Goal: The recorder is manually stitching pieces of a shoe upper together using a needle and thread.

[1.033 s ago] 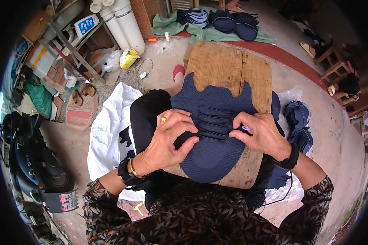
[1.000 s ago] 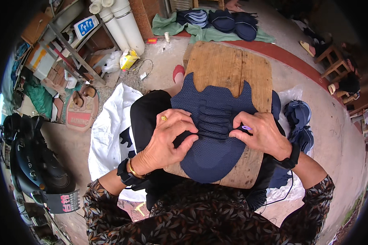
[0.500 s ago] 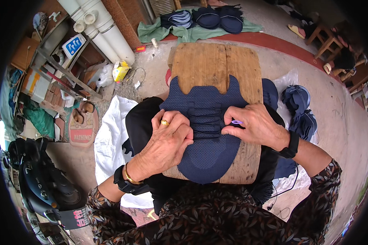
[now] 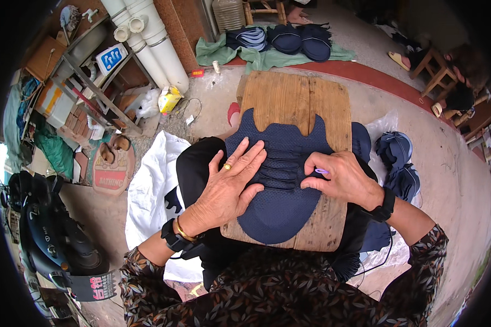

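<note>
A navy mesh shoe upper (image 4: 275, 215) lies flat on a wooden board (image 4: 281, 92) across my lap. Its rounded end points toward me and two prongs point away. Several rows of dark cord (image 4: 280, 168) cross its middle. My left hand (image 4: 229, 182) rests on the upper's left side with fingers stretched out, fingertips touching the ends of the cord rows. At the right ends of those rows, my right hand (image 4: 341, 177) pinches a small purple tool with a loop-shaped end (image 4: 322, 171). The tool's tip is hidden by my fingers.
More navy uppers (image 4: 397, 155) are piled on plastic to my right, and others (image 4: 301, 41) lie on a green sheet (image 4: 333, 53) ahead. White cloth (image 4: 153, 191) hangs at my left. A motor scooter (image 4: 54, 240) stands farther left. Another person (image 4: 463, 68) sits at the far right.
My left hand has gone from curled fingers to lying flat on the upper. The right hand keeps its pinch on the purple tool. The whole view has shifted slightly.
</note>
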### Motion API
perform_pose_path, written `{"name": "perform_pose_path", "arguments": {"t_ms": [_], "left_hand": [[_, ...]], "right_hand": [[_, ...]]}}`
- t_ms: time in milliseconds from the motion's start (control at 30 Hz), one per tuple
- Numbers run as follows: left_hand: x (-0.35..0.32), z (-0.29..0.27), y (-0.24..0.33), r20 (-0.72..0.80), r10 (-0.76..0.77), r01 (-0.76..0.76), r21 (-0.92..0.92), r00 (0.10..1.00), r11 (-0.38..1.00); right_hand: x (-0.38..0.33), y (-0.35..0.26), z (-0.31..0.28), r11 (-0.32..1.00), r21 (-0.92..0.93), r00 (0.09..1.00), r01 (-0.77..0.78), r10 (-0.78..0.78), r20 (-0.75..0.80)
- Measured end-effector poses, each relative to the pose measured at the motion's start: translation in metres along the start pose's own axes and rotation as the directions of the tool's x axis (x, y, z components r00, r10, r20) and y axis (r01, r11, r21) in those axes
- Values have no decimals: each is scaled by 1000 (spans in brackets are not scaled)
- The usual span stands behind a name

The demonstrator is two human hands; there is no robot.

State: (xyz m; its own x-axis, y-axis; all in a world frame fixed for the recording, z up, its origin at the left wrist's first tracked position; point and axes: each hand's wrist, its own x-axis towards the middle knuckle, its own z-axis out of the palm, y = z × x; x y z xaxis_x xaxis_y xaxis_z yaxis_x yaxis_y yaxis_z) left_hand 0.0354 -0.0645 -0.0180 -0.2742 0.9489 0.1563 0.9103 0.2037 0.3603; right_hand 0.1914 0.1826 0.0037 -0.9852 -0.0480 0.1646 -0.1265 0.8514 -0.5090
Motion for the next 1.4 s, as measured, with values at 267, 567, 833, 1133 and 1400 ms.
{"name": "perform_pose_path", "arguments": {"t_ms": [267,567,833,1133,1400], "left_hand": [[36,-13,-33,-63,-105,107,23,992,994],[105,-3,-14,-50,131,-114,254,990,961],[143,-3,24,-45,57,-50,143,997,988],[77,-6,26,-85,-71,62,-104,994,993],[61,-7,42,28,-31,31,1,999,1000]], "right_hand": [[-1,18,-33,993,110,964,-40,68,-256],[-4,68,-61,873,-75,876,-483,481,-42],[-83,119,-58,367,860,908,-355,354,223],[-133,264,28,118,962,402,248,891,-213],[-224,303,204,194,537,-49,-821,913,-405]]}}
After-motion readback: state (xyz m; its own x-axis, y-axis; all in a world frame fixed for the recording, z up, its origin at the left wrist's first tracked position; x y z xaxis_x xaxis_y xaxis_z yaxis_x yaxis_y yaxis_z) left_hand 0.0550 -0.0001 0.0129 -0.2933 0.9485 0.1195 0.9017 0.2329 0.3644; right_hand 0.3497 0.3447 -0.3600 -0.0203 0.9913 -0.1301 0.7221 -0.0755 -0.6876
